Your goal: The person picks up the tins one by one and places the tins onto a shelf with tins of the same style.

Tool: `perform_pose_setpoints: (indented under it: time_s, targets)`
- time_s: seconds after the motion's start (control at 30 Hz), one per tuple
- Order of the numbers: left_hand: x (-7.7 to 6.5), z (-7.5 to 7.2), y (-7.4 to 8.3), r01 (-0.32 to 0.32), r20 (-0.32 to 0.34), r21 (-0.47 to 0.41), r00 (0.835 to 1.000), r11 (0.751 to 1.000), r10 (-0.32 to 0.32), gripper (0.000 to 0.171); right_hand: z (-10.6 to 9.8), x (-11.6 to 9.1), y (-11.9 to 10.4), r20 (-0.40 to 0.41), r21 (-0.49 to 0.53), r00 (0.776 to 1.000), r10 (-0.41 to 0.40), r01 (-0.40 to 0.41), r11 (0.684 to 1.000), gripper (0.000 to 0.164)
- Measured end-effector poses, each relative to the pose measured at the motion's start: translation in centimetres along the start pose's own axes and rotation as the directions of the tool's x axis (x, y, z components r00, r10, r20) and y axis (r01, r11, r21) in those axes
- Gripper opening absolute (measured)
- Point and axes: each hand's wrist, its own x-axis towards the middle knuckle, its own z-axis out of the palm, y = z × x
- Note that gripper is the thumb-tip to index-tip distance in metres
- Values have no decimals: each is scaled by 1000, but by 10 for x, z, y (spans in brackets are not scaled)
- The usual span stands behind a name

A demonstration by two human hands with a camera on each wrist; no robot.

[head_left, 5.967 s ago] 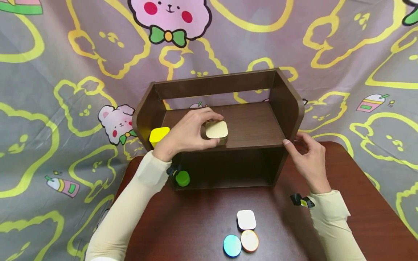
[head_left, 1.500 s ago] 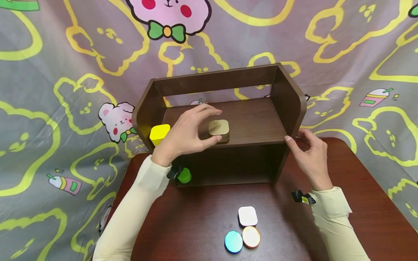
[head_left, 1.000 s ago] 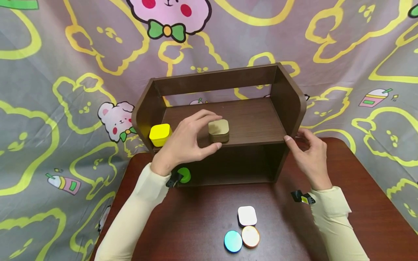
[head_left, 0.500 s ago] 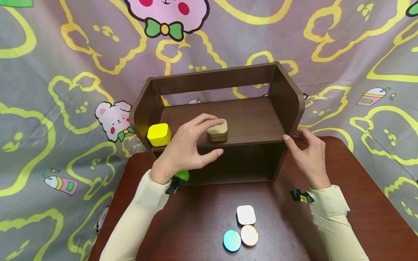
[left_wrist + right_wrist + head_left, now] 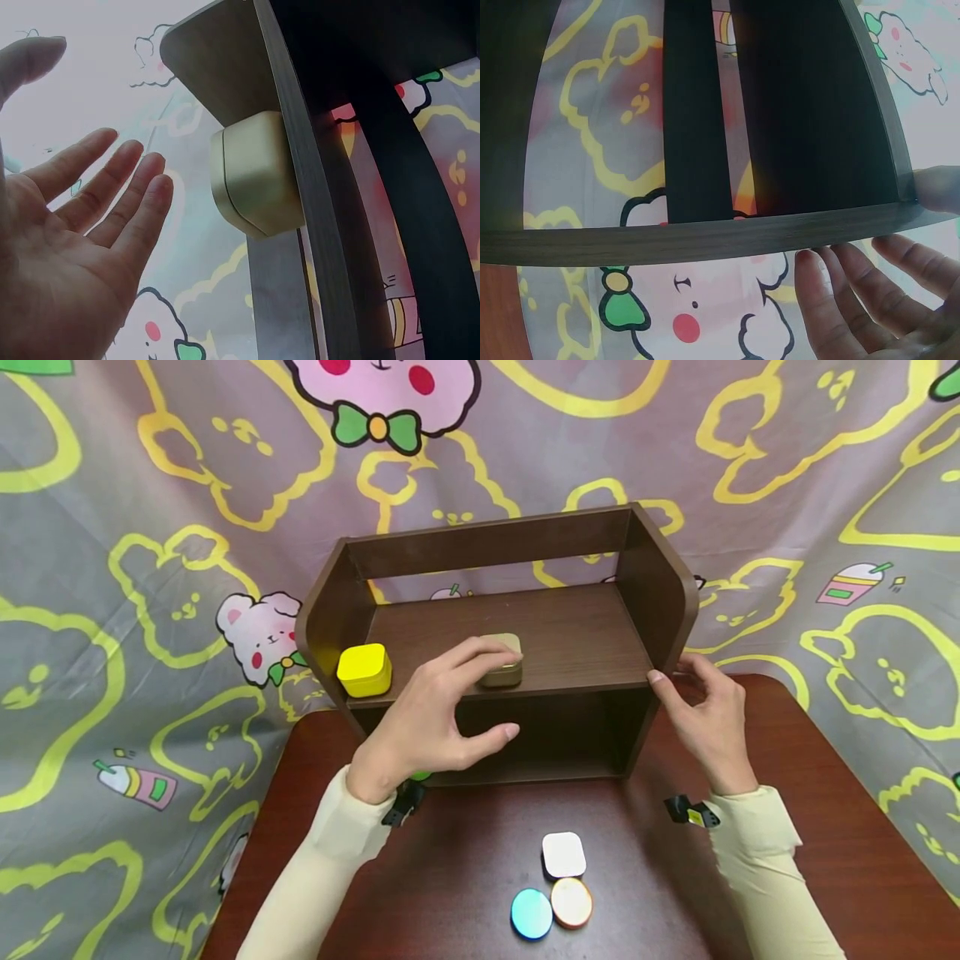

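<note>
A gold, rounded-square tin [image 5: 506, 676] sits near the front edge of the dark brown shelf unit's upper board [image 5: 585, 627]. In the head view my left hand [image 5: 429, 718] overlaps the tin, its thumb low in front of the board. The left wrist view shows that hand with fingers spread, a gap between fingertips and the tin [image 5: 259, 172]. At the unit's right side panel [image 5: 663, 585], my right hand [image 5: 708, 722] pinches the front edge, thumb on one face and fingers [image 5: 817, 300] on the other. A yellow rounded-square box [image 5: 364, 671] stands at the upper board's left end.
On the reddish-brown table [image 5: 810, 827], a white rounded-square tin [image 5: 563, 855], a blue round lid-like piece [image 5: 532, 913] and an orange-rimmed round one [image 5: 572, 903] lie close together. My left wrist mostly hides a green piece [image 5: 422, 775] in the lower compartment. A patterned curtain [image 5: 247, 552] hangs behind.
My left hand has let go of the gold tin and drawn down and toward me, uncovering the yellow box and covering most of the green piece. The right hand keeps its hold.
</note>
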Motion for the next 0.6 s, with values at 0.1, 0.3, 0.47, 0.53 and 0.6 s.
perform_pose_setpoints:
  time_s: [0.1, 0.3, 0.47, 0.53, 0.6]
  targets:
    - [-2, 1, 2, 11, 0, 0, 1000, 1000, -11, 63, 0, 0, 0, 0, -4, 1000, 4, -4, 1000, 24]
    - [-8, 4, 5, 34, 4, 1, 999, 999, -34, 64, 0, 0, -1, 0, -9, 1000, 6, -6, 1000, 24]
    - [-11, 9, 5, 35, 0, -23, 999, 999, -35, 64, 0, -1, 0, -6, -18, 1000, -1, 1, 1000, 24]
    - [-12, 11, 5, 27, 1, -35, 1000, 999, -27, 64, 0, 0, 0, -9, -20, 1000, -4, 4, 1000, 24]
    - [-13, 14, 6, 17, 3, -42, 1000, 999, -17, 64, 0, 0, 0, -10, -19, 1000, -5, 5, 1000, 24]
